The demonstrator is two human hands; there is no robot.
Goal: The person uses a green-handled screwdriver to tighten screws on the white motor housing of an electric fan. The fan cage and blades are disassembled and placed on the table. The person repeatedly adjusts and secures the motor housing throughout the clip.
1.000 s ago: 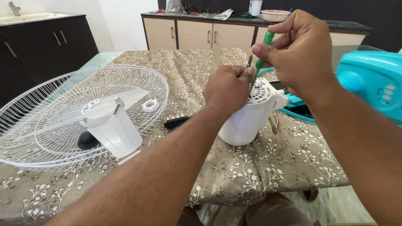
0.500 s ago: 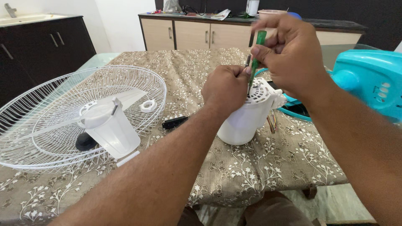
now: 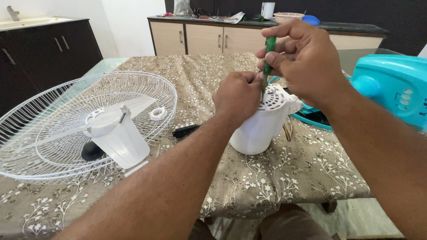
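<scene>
At the centre of the frame, the left hand (image 3: 239,98) is clenched over the near top edge of a white motor housing (image 3: 260,126), knuckles toward the camera, gripping its rim. Just above and to the right, the right hand (image 3: 307,62) pinches a green screwdriver (image 3: 268,58) between thumb and forefinger, the other fingers curled loosely behind it. The screwdriver stands nearly upright, its tip going down to the vented top of the housing just beside the left hand's knuckles; the exact spot it touches is hidden by the hands.

The housing stands upright on the surface (image 3: 275,186), which is covered with a brown cloth in a white floral print. Thin coloured wires (image 3: 288,129) hang down its right side. To the right, partly behind the right forearm, lies a turquoise fan body (image 3: 393,86). To the left of the housing a small black part (image 3: 186,130) lies on the cloth. Farther left, a white wire fan guard (image 3: 53,133) rests on the surface, with a white plastic cover (image 3: 119,140) standing on it, a small white ring (image 3: 158,113) near its hub and a black knob (image 3: 92,151) beneath. Along the top of the frame runs a cabinet (image 3: 209,38) with clutter on it.
</scene>
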